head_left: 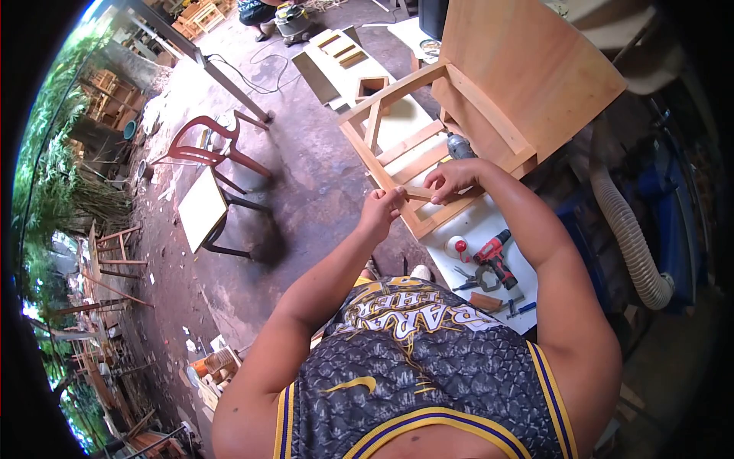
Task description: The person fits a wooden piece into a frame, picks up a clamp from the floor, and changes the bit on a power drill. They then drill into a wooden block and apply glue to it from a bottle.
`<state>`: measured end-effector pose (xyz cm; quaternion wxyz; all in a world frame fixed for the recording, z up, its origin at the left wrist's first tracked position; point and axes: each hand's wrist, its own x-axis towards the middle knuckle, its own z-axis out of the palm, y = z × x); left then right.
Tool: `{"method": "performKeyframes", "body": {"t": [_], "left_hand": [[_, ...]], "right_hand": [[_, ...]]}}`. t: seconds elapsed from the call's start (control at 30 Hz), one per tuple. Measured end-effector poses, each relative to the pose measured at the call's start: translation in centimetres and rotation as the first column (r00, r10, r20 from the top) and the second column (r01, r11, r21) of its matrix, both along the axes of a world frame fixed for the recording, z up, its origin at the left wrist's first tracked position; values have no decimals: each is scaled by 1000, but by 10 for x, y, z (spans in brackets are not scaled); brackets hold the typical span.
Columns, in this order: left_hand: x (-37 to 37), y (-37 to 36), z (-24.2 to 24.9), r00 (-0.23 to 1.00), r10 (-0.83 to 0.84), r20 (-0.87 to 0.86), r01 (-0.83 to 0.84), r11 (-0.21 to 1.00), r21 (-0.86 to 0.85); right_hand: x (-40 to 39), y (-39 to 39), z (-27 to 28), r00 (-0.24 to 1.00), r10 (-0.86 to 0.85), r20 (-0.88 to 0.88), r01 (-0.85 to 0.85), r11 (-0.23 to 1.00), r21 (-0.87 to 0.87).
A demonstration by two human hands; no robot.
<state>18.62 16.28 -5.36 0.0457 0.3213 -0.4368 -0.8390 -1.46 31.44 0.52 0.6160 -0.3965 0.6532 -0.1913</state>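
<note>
Small wood strip (417,194) pinched between left hand (380,212) and right hand (451,180).

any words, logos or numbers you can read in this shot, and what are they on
"BRA...": big gold letters across the jersey, seen upside down and partly folded, so the rest cannot be read for sure.
A gold swoosh logo with no words sits on the same jersey.
The red drill on the white table may carry a label, but it is too small to read.
Nothing readable on the wooden frame that the left hand and right hand hold.
</note>
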Motion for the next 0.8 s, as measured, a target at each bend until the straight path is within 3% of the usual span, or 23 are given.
{"method": "performKeyframes", "body": {"t": [0.2,0.27,0.47,0.57,0.63,0.7,0.8], "left_hand": [[3,-4,7,998,22,-50,-11,979,203],[1,-1,6,999,44,1,-44,998,37],[-4,-1,10,995,27,94,-15,992,-122],[-2,3,7,998,22,64,-14,992,-123],[-2,1,8,999,-9,38,13,994,-111],[-1,0,8,998,4,65,2,995,-96],[-1,-6,15,990,-127,57,130,990,-58]], "right_hand": [[0,1,-1,1000,10,9,-10,1000,-19],[1,1,-3,1000,3,17,-2,999,-33],[2,2,3,998,42,-42,-44,998,-52],[12,8,12,989,55,-134,-62,997,-48],[21,6,18,937,147,-318,-170,984,-47],[28,10,7,924,94,-371,-136,987,-89],[34,14,19,910,44,-412,-50,999,-4]]}}
